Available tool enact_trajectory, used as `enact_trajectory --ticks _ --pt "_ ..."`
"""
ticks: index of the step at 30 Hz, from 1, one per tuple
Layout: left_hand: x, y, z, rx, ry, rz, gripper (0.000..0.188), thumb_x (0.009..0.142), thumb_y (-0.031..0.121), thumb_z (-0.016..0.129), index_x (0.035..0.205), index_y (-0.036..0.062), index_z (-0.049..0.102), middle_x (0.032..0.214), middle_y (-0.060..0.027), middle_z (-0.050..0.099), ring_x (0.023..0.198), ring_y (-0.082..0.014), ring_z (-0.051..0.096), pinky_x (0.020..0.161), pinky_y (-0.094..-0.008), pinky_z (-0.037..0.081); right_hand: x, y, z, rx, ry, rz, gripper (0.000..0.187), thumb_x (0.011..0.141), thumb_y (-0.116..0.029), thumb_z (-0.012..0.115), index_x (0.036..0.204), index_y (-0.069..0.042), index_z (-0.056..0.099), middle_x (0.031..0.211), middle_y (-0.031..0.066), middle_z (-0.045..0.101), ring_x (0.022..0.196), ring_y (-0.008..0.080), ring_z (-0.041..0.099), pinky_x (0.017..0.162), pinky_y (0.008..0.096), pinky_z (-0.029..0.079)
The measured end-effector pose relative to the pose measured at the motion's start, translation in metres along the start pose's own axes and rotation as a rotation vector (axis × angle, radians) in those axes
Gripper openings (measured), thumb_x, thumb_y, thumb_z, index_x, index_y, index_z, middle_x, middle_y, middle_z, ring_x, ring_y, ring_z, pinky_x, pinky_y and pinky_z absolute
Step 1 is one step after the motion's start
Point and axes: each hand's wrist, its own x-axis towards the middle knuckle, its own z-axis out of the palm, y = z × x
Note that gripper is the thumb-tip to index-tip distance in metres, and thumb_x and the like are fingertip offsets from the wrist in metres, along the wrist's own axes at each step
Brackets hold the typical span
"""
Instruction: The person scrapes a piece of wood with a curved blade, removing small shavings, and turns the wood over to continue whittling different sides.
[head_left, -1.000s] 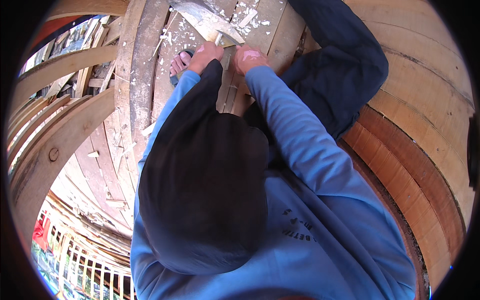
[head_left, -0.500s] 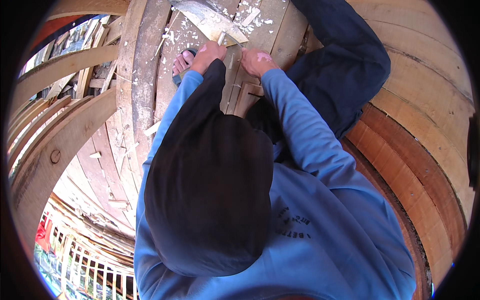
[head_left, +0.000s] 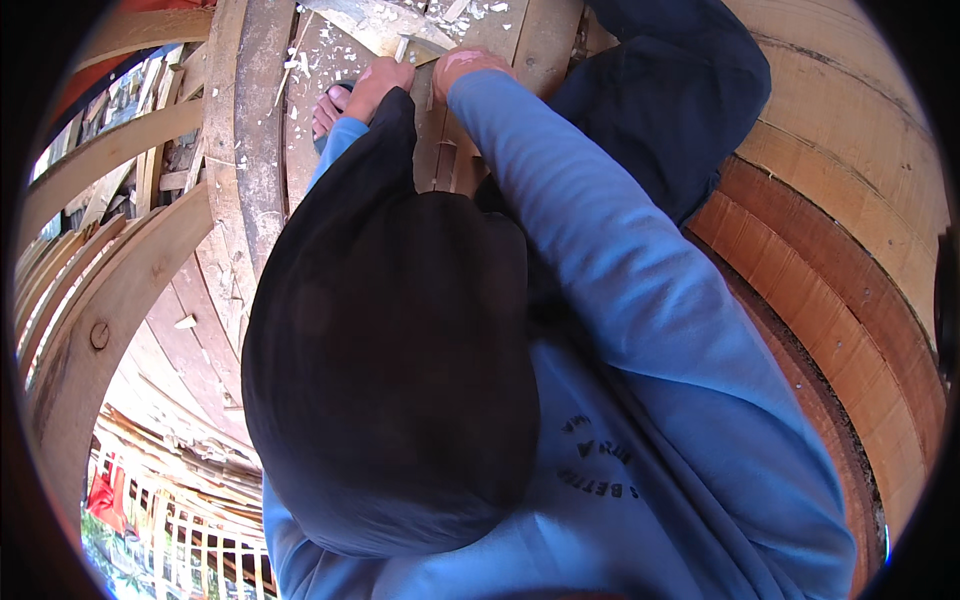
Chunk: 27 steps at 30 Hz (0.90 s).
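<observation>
At the top of the view, my left hand [head_left: 382, 82] is closed around a short pale stick [head_left: 402, 48] that looks like wood, one end sticking up past the fingers. Just to its right is my right hand [head_left: 470, 65], bent at the wrist with its fingers curled out of sight; what it grips is hidden. Beyond both hands a flat, tapering, whitish piece [head_left: 378, 22] lies on the planks, its kind unclear. Pale wood shavings [head_left: 472, 12] are scattered around it.
A sandalled foot [head_left: 330, 108] rests left of my left hand. Black cloth [head_left: 390, 350] covers much of the middle. Stacked curved-looking boards [head_left: 830, 270] stand at the right. On the left are wooden slats [head_left: 120, 140], with plank flooring [head_left: 200, 300] beside them.
Both hands have shifted up and left in the view. My right forearm now reaches farther across, and the right wrist has bent inward, hiding its fingers. The stick stays in my left hand.
</observation>
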Motion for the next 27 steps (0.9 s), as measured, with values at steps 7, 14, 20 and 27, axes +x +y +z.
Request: enact_trajectory --ticks 7,14,20,27 --pt "-0.007 -0.001 -0.008 0.205 0.050 0.231 0.032 0.087 0.028 0.054 0.096 0.0017 0.069 0.095 -0.0311 0.066 0.096 -0.0470 0.066 0.084 -0.0489 0.053 -0.017 -0.019 0.004 0.217 0.000 0.101 0.039 0.097 -0.025 0.050 0.123 -0.003 0.067 0.131 0.0167 0.065 0.121 0.0349 0.063 0.101 0.0449 0.051" --pt "-0.009 0.005 -0.002 -0.224 0.071 -0.132 0.045 0.087 0.034 0.052 0.101 -0.0051 0.068 0.108 -0.0342 0.065 0.108 -0.0487 0.062 0.094 -0.0490 0.049 -0.001 0.017 0.022 -0.032 -0.029 -0.226 0.045 0.103 -0.028 0.038 0.123 0.002 0.065 0.127 0.0248 0.063 0.117 0.0393 0.062 0.102 0.0476 0.048" --pt "0.011 -0.003 0.012 -0.022 0.006 -0.031 0.048 0.087 0.036 0.049 0.099 -0.0061 0.068 0.110 -0.0339 0.064 0.111 -0.0471 0.061 0.095 -0.0479 0.048 0.011 0.007 -0.014 -0.286 -0.120 -0.245 0.038 0.093 -0.020 0.052 0.123 -0.001 0.066 0.127 0.0228 0.064 0.113 0.0390 0.065 0.095 0.0484 0.053" --pt "0.015 -0.020 0.019 -0.106 0.023 -0.031 0.049 0.087 0.037 0.049 0.096 -0.0076 0.067 0.104 -0.0345 0.065 0.108 -0.0467 0.063 0.093 -0.0484 0.048 -0.018 -0.014 -0.028 -0.035 -0.056 -0.071 0.038 0.093 -0.019 0.053 0.124 -0.003 0.067 0.128 0.0199 0.065 0.114 0.0387 0.065 0.100 0.0462 0.052"
